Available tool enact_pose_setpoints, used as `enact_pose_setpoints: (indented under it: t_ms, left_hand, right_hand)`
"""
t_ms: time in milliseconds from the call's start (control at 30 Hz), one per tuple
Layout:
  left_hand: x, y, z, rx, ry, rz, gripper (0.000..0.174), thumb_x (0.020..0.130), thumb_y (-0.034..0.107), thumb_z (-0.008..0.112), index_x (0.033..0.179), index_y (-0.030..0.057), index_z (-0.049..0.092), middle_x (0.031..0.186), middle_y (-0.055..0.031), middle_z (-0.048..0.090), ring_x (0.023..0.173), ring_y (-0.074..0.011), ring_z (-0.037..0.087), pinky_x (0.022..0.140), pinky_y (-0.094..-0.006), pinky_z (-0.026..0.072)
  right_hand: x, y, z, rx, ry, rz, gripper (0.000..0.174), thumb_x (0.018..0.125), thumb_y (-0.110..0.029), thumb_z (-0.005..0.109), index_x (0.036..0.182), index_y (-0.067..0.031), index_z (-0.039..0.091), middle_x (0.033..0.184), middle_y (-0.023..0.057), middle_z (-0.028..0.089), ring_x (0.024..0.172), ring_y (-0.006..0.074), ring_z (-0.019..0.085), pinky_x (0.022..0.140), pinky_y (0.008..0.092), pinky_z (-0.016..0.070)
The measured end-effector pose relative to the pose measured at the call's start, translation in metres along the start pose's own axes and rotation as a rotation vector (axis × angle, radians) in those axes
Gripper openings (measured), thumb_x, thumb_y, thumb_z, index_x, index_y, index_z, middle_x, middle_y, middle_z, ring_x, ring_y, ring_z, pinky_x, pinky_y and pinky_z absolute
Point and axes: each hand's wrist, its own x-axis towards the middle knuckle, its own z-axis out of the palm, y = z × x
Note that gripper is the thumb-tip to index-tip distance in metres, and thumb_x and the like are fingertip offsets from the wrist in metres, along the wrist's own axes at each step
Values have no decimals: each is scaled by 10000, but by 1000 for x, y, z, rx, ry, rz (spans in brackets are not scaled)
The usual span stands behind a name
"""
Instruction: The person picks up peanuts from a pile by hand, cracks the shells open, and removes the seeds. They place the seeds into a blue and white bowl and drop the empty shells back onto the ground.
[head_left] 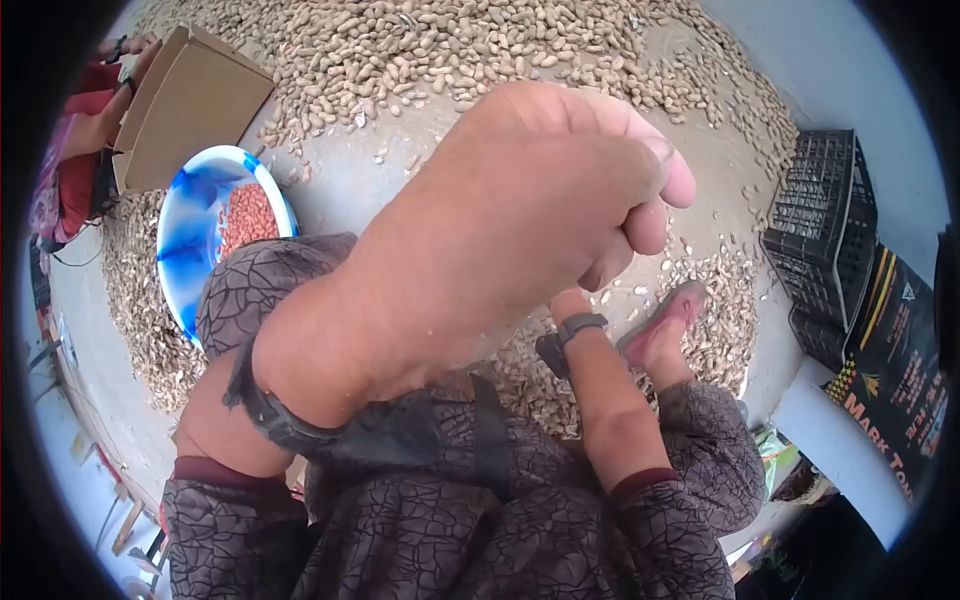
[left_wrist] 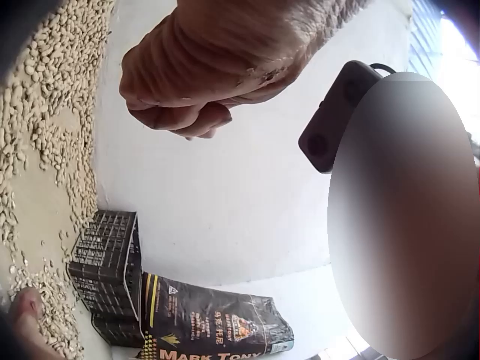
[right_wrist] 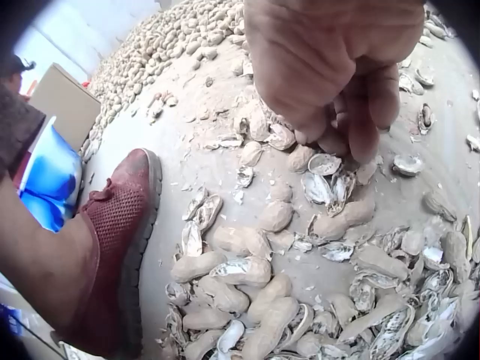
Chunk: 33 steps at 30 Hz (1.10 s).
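Observation:
My left hand (head_left: 520, 190) is raised close to the head camera with its fingers curled inward. In the left wrist view the same hand (left_wrist: 202, 82) is high in front of a white wall, and nothing shows in its fingers. My right hand (right_wrist: 337, 82) reaches down to the floor, fingertips right at some split peanut shells (right_wrist: 322, 169). I cannot tell whether it pinches one. In the head view my left hand hides most of it. Whole peanuts (right_wrist: 240, 241) and broken shells lie just in front of it.
A large heap of peanuts (head_left: 450, 40) spreads across the back. A blue-and-white basin (head_left: 180, 240) holds red kernels (head_left: 247, 215) beside my leg. Black crates (head_left: 815, 220) and a printed black bag (head_left: 895, 370) stand right. Another person sits by a cardboard box (head_left: 190, 110) at left.

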Motion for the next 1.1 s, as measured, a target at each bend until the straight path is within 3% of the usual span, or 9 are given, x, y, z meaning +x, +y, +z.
enact_pose_setpoints:
  t_ms: [100, 167, 300, 367, 500, 767, 900, 1033, 1100]
  left_hand:
    - [1, 1, 0, 12, -12, 27, 245, 840, 154, 456, 911, -60, 552, 624, -5, 506, 405, -20, 303, 369, -155, 235]
    - [-2, 3, 1, 1, 12, 2, 242, 840, 150, 452, 902, -59, 556, 613, -5, 504, 397, -17, 294, 356, -159, 223]
    - [-5, 1, -1, -1, 19, 16, 248, 841, 155, 451, 897, -59, 564, 604, -8, 506, 394, -16, 288, 347, -164, 208]
    - [-5, 0, -5, -17, -20, 57, 245, 842, 146, 450, 899, -60, 570, 596, -7, 509, 388, -15, 282, 342, -164, 192]
    - [-1, -3, -6, 42, -14, 128, 236, 841, 131, 454, 895, -64, 577, 599, -5, 515, 380, -15, 275, 340, -164, 178]
    - [-6, 0, -2, -22, -24, 97, 230, 844, 99, 448, 898, -86, 573, 606, -18, 516, 384, -16, 285, 336, -163, 181]
    - [-5, -1, -5, -17, 1, 101, 234, 841, 100, 449, 897, -93, 569, 608, -23, 517, 387, -15, 290, 338, -160, 185]
    - [-4, 0, -7, -35, 7, 73, 247, 839, 110, 443, 895, -96, 566, 616, -26, 518, 392, -13, 292, 338, -161, 185]
    - [-4, 0, -7, -49, 10, 85, 252, 838, 116, 442, 894, -97, 565, 620, -27, 519, 395, -13, 293, 339, -161, 184]
  right_hand:
    - [-7, 3, 7, -48, -46, -58, 263, 697, -126, 550, 942, -34, 576, 881, 200, 603, 895, 317, 570, 788, 379, 439]
    - [-8, 27, 43, -113, 68, -353, 212, 702, -101, 528, 883, 0, 571, 804, 207, 605, 776, 342, 595, 724, 368, 465]
    - [-14, 57, 48, 127, -184, -277, 129, 731, -90, 524, 810, 1, 570, 695, 175, 611, 540, 280, 593, 499, 338, 471]
    - [-39, 47, 13, 926, -447, 300, 88, 771, -88, 522, 749, -16, 566, 606, 109, 596, 374, 146, 496, 317, 248, 351]
    - [-46, 50, -3, 1198, -373, 290, 90, 790, -96, 534, 722, -41, 556, 583, 67, 578, 370, 55, 433, 287, 190, 266]
    - [-40, 41, 0, 1609, -372, 258, 76, 771, -93, 551, 746, -22, 547, 571, 48, 550, 392, 99, 475, 324, 200, 357]
    - [-31, 19, -4, 1630, -385, 205, 79, 751, -92, 564, 765, -18, 541, 601, 56, 560, 426, 115, 510, 363, 204, 406]
    - [-19, 5, -3, 923, -59, 31, 163, 706, -132, 616, 778, -9, 539, 643, 101, 581, 526, 179, 562, 480, 289, 467]
    - [-18, 5, 7, 330, 70, -263, 228, 694, -156, 616, 827, 10, 534, 683, 168, 590, 633, 273, 590, 611, 361, 475]
